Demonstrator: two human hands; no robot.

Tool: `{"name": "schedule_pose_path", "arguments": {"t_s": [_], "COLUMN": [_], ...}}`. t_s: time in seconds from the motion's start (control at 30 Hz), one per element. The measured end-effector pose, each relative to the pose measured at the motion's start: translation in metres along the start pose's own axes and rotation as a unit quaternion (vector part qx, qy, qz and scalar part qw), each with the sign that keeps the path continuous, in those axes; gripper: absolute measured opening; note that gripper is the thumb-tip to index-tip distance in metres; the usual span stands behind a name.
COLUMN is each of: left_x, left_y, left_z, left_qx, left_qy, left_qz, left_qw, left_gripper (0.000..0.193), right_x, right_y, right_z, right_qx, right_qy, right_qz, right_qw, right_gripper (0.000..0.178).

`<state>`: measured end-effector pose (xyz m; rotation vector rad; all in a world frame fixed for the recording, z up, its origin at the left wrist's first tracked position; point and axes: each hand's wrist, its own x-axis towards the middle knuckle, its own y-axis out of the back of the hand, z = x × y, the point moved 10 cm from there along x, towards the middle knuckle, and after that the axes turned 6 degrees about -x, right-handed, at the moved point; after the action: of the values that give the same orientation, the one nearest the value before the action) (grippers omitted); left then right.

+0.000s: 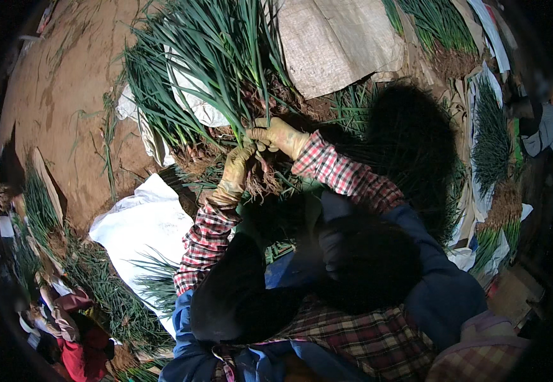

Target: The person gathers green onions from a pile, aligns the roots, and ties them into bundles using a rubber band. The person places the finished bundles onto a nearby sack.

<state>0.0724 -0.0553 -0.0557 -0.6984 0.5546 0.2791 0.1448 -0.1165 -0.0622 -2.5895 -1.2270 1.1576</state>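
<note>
My left hand, in a stained yellowish glove, is closed around the lower stalks of a few green onions. Right beside it my right hand, gloved the same way, has its fingers bent against these stalks, its fingertips partly hidden. Brown stringy roots hang below the two hands. Just beyond lies a large heap of green onions, leaves pointing away and reddish bulbs toward me. Another bunch rests to its left on white cloth.
A white sheet lies at my left with green onions on it. Woven beige sacking covers ground at the far right. More onion bundles lie at the right. A person in red is at the lower left. Bare brown soil stretches far left.
</note>
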Motion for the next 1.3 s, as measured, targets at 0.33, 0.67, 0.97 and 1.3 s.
{"name": "schedule_pose_path", "arguments": {"t_s": [0.33, 0.67, 0.97, 1.3], "left_x": [-0.004, 0.032, 0.057, 0.145], "left_y": [-0.030, 0.070, 0.021, 0.009], "left_z": [0.013, 0.008, 0.001, -0.013], "left_qx": [0.113, 0.045, -0.014, 0.216], "left_qy": [-0.157, -0.101, 0.098, 0.055], "left_qz": [0.008, 0.109, 0.017, 0.077], "left_qw": [0.981, 0.988, 0.995, 0.972], "left_gripper": [0.025, 0.034, 0.028, 0.053], "right_x": [-0.057, -0.097, -0.094, 0.032], "right_y": [0.015, -0.011, 0.078, 0.125], "right_z": [0.003, 0.042, -0.058, -0.060], "right_qx": [0.164, -0.043, 0.051, -0.210], "right_qy": [0.098, -0.035, 0.198, -0.074], "right_qz": [0.199, -0.176, 0.172, 0.216], "right_qw": [0.961, 0.983, 0.964, 0.951], "right_gripper": [0.011, 0.020, 0.025, 0.082]}}
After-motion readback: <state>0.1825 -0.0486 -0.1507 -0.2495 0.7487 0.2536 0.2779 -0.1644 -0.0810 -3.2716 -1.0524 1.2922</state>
